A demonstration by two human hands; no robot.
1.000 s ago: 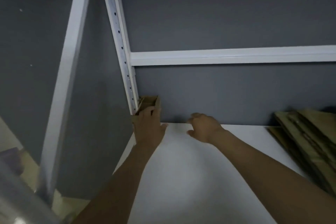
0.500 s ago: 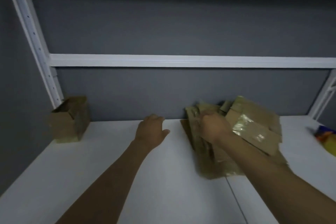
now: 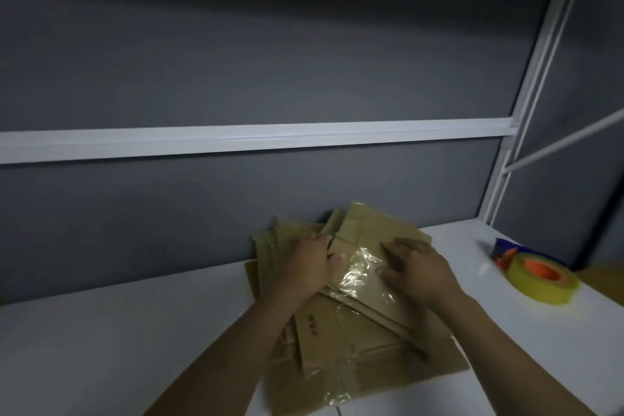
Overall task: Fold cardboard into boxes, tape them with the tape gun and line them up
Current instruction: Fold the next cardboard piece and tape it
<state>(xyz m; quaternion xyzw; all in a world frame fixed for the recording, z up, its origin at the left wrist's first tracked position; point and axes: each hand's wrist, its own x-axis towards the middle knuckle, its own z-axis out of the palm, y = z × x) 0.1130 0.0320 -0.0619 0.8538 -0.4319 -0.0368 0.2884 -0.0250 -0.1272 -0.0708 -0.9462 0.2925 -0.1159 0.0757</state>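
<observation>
A pile of flattened brown cardboard boxes (image 3: 351, 331) lies on the white shelf (image 3: 118, 348) against the grey back wall. The top piece carries a shiny patch of clear tape (image 3: 361, 277). My left hand (image 3: 304, 267) grips the left edge of the top cardboard piece, thumb on its upper face. My right hand (image 3: 418, 270) rests on the right side of the same piece, fingers curled against the taped patch. A tape gun with a yellow tape roll and orange core (image 3: 540, 277) lies on the shelf to the right of the pile.
A white horizontal rail (image 3: 236, 140) runs along the grey wall above the shelf. White uprights (image 3: 526, 118) stand at the right end. A tan surface (image 3: 604, 280) shows at the far right edge.
The view has swung right, away from the folded box at the left upright. Both hands moved from the shelf's left end to the cardboard pile and took hold of its top piece.
</observation>
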